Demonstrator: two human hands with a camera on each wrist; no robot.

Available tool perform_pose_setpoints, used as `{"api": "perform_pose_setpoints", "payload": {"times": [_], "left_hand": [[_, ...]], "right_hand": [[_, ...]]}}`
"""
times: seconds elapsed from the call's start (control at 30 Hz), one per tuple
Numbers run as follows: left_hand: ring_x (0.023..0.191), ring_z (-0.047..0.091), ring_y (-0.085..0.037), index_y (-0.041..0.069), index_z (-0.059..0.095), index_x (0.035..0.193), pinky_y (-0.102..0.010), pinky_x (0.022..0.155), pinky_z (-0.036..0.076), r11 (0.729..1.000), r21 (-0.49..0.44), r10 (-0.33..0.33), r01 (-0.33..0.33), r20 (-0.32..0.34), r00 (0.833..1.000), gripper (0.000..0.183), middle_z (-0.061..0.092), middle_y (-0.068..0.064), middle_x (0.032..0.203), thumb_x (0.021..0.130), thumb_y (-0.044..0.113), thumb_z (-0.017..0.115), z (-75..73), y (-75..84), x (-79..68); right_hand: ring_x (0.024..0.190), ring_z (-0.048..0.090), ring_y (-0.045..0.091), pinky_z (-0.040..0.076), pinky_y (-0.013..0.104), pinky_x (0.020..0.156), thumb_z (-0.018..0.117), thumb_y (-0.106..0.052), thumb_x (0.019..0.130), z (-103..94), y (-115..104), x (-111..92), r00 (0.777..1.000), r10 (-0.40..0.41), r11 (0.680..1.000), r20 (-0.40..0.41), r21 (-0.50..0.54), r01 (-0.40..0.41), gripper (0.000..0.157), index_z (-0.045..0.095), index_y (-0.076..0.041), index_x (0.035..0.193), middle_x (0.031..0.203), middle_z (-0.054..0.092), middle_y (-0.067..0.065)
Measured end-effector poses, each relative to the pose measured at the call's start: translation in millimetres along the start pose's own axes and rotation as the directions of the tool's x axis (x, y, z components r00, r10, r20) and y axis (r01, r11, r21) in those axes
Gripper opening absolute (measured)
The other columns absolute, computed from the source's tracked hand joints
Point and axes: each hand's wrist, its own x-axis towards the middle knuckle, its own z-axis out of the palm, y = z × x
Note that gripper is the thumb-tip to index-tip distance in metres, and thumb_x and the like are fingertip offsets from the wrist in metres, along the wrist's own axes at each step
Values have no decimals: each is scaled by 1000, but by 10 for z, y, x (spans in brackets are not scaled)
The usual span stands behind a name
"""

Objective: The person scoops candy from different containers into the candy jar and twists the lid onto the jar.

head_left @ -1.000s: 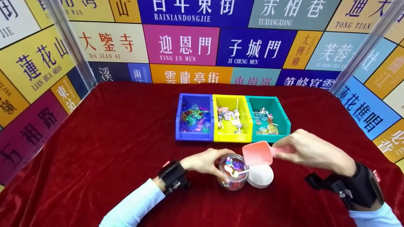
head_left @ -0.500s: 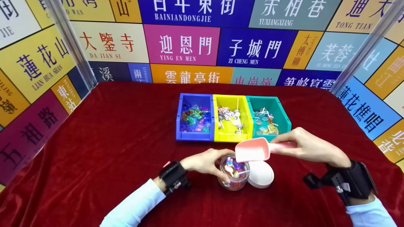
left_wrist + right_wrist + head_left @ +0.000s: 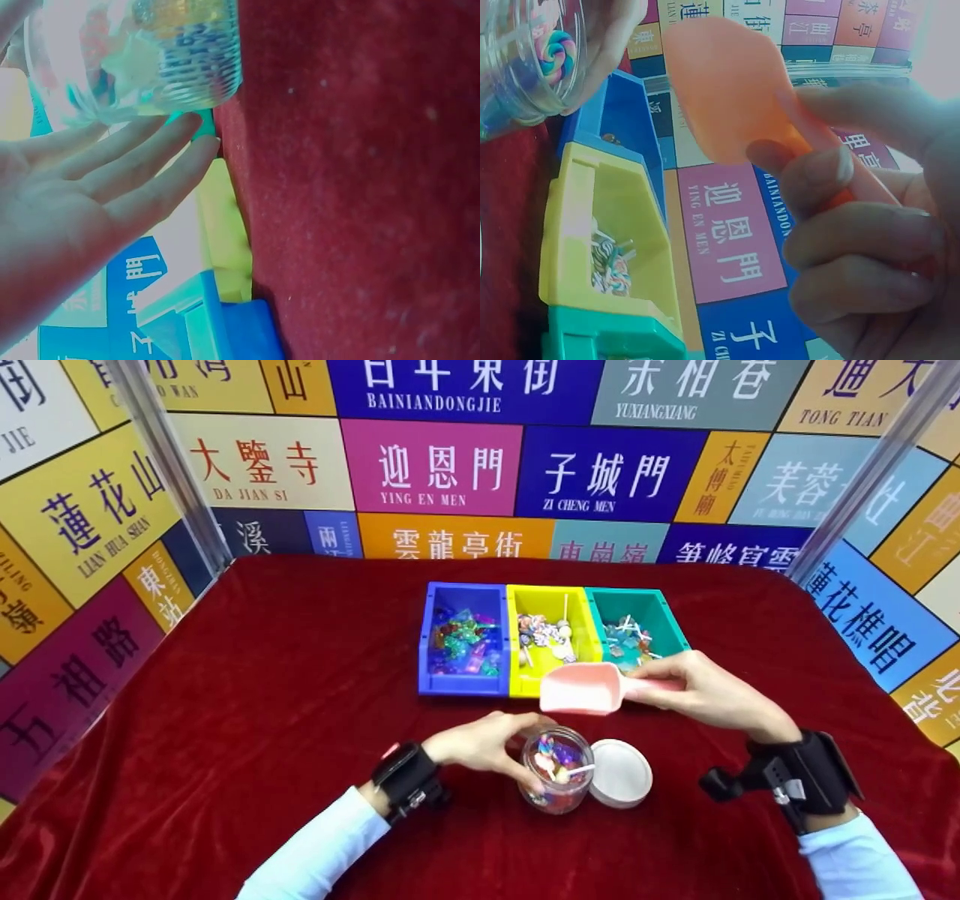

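In the head view my left hand (image 3: 480, 746) holds a clear jar (image 3: 559, 799), thumb on the near side and fingers behind it. The left wrist view shows several fingers stretched out along the jar's ribbed wall (image 3: 199, 64). Wrapped candies and a swirl lollipop (image 3: 555, 56) fill the open jar. My right hand (image 3: 694, 690) grips the handle of a pink scoop (image 3: 579, 690), fingers curled round it in the right wrist view. No candy shows in the scoop, which overlaps the front of the yellow bin (image 3: 525, 684). A white lid (image 3: 621, 774) lies beside the jar.
A blue bin (image 3: 461, 685) and a green bin (image 3: 637, 600) flank the yellow one, each with small candies inside. Red velvet cloth (image 3: 300, 675) covers the table. Behind stands a wall of coloured signs (image 3: 431, 465), with clear posts (image 3: 187, 502) at the corners.
The pink scoop has moved left and away from me, from beside the jar's mouth to the front of the yellow bin. My left hand and the jar have stayed put.
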Motion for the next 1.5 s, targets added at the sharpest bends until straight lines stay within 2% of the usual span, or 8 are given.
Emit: {"api": "perform_pose_setpoints", "payload": {"times": [0.33,0.53,0.67,0.9,0.97,1.03,1.17,1.5], "left_hand": [[108,54,-27,-4,49,121,-35,86,47,999,-45,6,-10,-104,995,49,54,-18,121,83,24,62,-199,-32,-81],[103,54,-33,-8,51,115,-40,89,45,998,59,22,-3,-321,947,38,55,-23,114,86,15,57,-338,-101,-149],[100,56,-33,-8,54,111,-41,88,44,991,123,17,54,-514,858,33,57,-23,109,84,9,59,-419,-167,-190],[97,51,-31,-5,57,106,-40,86,41,957,139,-42,254,-801,597,29,56,-18,103,78,3,60,-498,-267,-243],[99,47,-32,-4,56,107,-41,87,39,945,104,-86,310,-834,544,30,52,-19,105,78,3,59,-510,-302,-252],[102,44,-33,-4,54,110,-41,90,38,933,67,-133,353,-847,514,33,49,-20,108,78,2,58,-521,-339,-262],[109,43,-38,-8,44,121,-42,95,36,907,8,-228,421,-832,505,45,45,-26,117,78,0,57,-536,-421,-279],[107,47,-42,-13,32,129,-45,94,38,877,-29,-334,480,-755,565,53,48,-33,116,80,-5,52,-522,-563,-296]], "right_hand": [[63,43,9,37,20,52,58,-24,86,102,59,156,996,57,998,-63,9,-57,13,67,-14,87,63,49,-5],[56,39,7,33,19,50,57,-18,87,173,-49,301,994,57,998,-90,13,-56,16,66,-4,88,61,45,-3],[61,43,11,34,19,53,57,-24,87,243,43,441,991,89,996,-100,9,-89,23,67,-4,94,69,54,0],[76,53,20,44,25,66,55,-23,88,371,10,719,989,141,990,-46,32,-139,33,61,2,107,93,63,14],[78,53,20,44,24,65,56,-20,87,406,-12,807,989,147,989,-27,29,-147,34,59,4,111,98,62,16],[72,50,19,40,22,59,56,-17,86,443,-44,893,988,157,987,-6,33,-157,34,58,5,112,98,61,17],[55,43,12,33,17,47,58,-15,85,539,-105,1069,989,145,989,15,6,-145,31,60,5,108,85,61,13],[53,39,11,30,19,49,55,-18,87,811,-133,1408,987,137,984,82,-125,-126,29,62,5,102,64,50,2]]}}
